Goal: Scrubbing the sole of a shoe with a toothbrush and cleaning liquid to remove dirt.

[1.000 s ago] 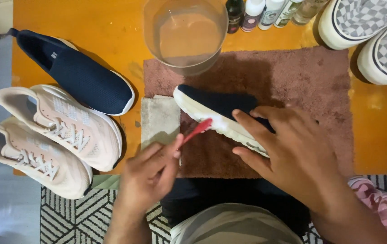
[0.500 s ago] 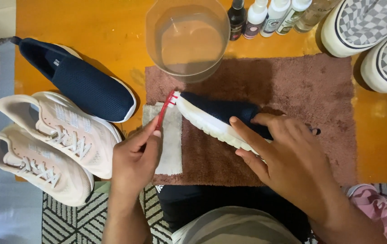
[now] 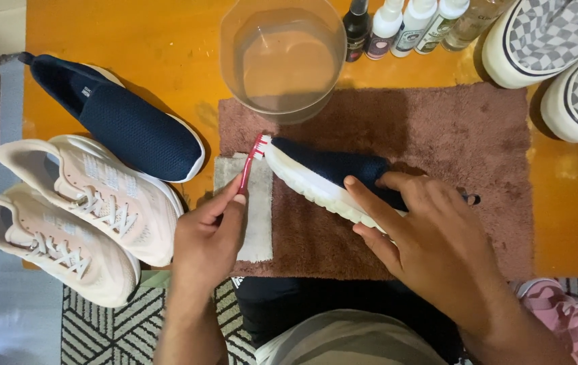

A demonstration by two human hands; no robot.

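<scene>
My left hand is clamped on a red toothbrush, its bristles touching the toe of the navy shoe. My right hand presses that shoe down, fingers closed over it, on the brown towel covering the orange table, near a bowl of water.

Navy shoe's heel hidden under right hand, checkered shoes and bottles cut off by the edges
</scene>
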